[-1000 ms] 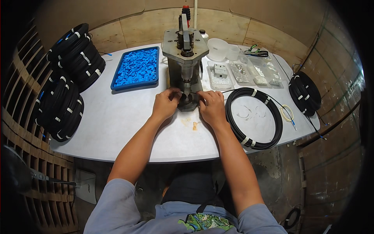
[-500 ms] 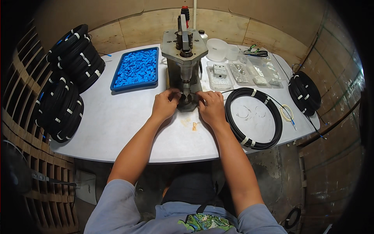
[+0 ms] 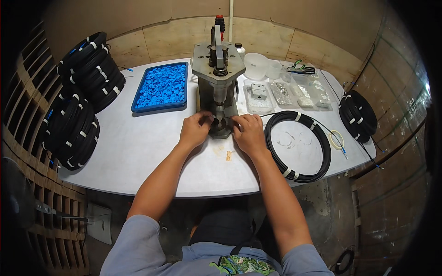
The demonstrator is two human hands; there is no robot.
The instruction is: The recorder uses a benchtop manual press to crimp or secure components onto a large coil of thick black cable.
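A steel bench press (image 3: 218,69) stands at the middle of the table, with its ram above a small die at its base. My left hand (image 3: 195,131) is at the die's left side, thumb and fingers pinched together; what lies between them is too small to make out. On the other side, my right hand (image 3: 249,132) has its fingers closed round the black cable (image 3: 270,114), which runs in from the coil. That coil of black cable (image 3: 325,154), bound with white tape, lies flat to the right of my right hand. The cable's end near the die is mostly hidden.
A blue tray (image 3: 185,94) of small blue plastic parts sits left of the press. Taped cable coils (image 3: 92,69) are stacked at far left, and more (image 3: 358,115) at right. Clear plastic boxes (image 3: 282,94), round tubs (image 3: 255,66) and a yellow ring (image 3: 336,139) lie on the right.
The whole view has shifted slightly, so the table sits a little lower in the picture. Both hands stay at the die with much the same grip.
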